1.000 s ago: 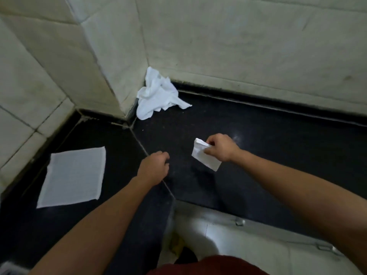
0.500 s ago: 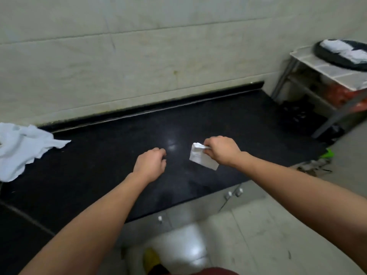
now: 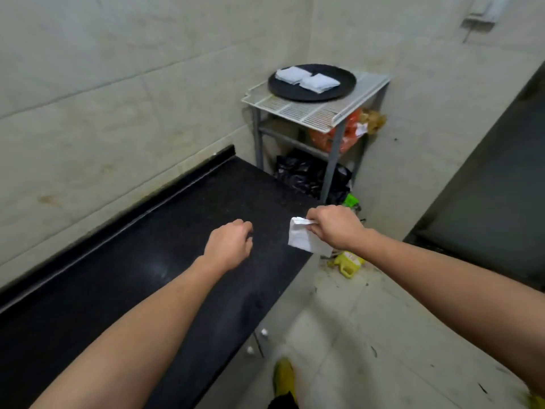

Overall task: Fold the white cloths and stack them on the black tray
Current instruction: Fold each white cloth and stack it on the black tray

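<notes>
Right hand (image 3: 334,228) pinched the folded cloth (image 3: 300,241), left hand (image 3: 230,246) hung loosely curled and empty; I'd have carried it flat to the tray (image 3: 346,84).

View swung right, black tray (image 3: 345,81) now fully in sight, crumpled cloth pile out of frame

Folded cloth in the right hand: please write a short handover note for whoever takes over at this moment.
Hands: the right hand grips a folded white cloth in the air near the end of the black counter. The left hand is loosely curled over the counter and holds nothing.
Things: the black tray sits on the white wire rack ahead.
Done: two folded cloths lie side by side on the tray, and a third is folded.
Left: set the held cloth on the tray. No unfolded cloths are in view.
</notes>
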A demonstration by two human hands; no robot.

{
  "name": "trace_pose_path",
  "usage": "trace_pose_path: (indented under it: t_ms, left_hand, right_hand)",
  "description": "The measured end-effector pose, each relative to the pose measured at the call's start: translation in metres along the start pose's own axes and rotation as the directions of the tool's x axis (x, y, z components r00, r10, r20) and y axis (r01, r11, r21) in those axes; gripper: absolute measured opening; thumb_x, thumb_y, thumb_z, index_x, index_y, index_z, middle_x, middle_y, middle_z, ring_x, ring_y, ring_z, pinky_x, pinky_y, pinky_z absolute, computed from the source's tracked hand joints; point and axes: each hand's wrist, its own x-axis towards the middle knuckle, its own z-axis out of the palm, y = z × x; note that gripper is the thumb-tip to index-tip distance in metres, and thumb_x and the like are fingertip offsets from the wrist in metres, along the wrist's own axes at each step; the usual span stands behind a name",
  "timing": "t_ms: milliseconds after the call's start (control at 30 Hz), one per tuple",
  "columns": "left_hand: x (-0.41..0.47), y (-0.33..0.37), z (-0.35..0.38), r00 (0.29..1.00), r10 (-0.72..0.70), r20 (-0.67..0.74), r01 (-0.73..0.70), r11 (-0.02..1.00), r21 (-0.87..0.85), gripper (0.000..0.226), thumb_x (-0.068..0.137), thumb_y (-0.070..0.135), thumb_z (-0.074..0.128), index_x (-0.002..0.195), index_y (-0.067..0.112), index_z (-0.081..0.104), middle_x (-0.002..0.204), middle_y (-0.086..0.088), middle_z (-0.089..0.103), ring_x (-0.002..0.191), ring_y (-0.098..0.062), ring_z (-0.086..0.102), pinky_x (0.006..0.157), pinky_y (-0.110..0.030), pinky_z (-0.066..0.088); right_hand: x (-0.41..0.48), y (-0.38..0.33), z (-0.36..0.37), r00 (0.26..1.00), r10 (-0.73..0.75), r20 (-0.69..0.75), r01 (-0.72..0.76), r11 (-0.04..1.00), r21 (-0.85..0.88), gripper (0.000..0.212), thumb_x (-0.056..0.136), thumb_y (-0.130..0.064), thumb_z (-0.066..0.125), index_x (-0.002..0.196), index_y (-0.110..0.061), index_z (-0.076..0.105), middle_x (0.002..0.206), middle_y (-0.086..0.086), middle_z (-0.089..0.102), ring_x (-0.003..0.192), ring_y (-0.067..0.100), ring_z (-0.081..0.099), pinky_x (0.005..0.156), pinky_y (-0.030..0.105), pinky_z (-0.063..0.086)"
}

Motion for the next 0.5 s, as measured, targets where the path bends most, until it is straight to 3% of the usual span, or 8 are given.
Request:
trace_pose_path:
  t_ms: [267, 500]
  left_hand:
    - [0.191, 0.081, -0.017, 0.965, 0.254, -0.063, -0.254, 0.967, 0.012, 0.021, 0.094, 0.028, 0.048, 0.109, 0.017, 0.059, 0.105, -0.003, 0.059, 0.093, -0.027, 0.060, 0.070, -0.036, 0.047]
    - [0.295, 0.150, -0.020, 0.937, 0.333, -0.102, -0.337, 0.941, -0.028, 0.020, 0.093, 0.028, 0.049, 0.107, 0.017, 0.059, 0.103, -0.002, 0.060, 0.094, -0.026, 0.060, 0.072, -0.039, 0.051]
  right_hand:
    - [0.036, 0.155, -0.044, 0.965, 0.244, -0.093, -0.244, 0.970, 0.007, 0.022, 0.094, -0.031, 0.047, 0.107, -0.020, 0.061, 0.108, 0.007, 0.065, 0.100, 0.032, 0.060, 0.075, 0.039, 0.048]
    - [0.053, 0.256, -0.056, 0.933, 0.342, -0.110, -0.333, 0.939, 0.089, 0.019, 0.095, -0.031, 0.050, 0.102, -0.018, 0.063, 0.105, 0.009, 0.066, 0.099, 0.035, 0.060, 0.069, 0.035, 0.041]
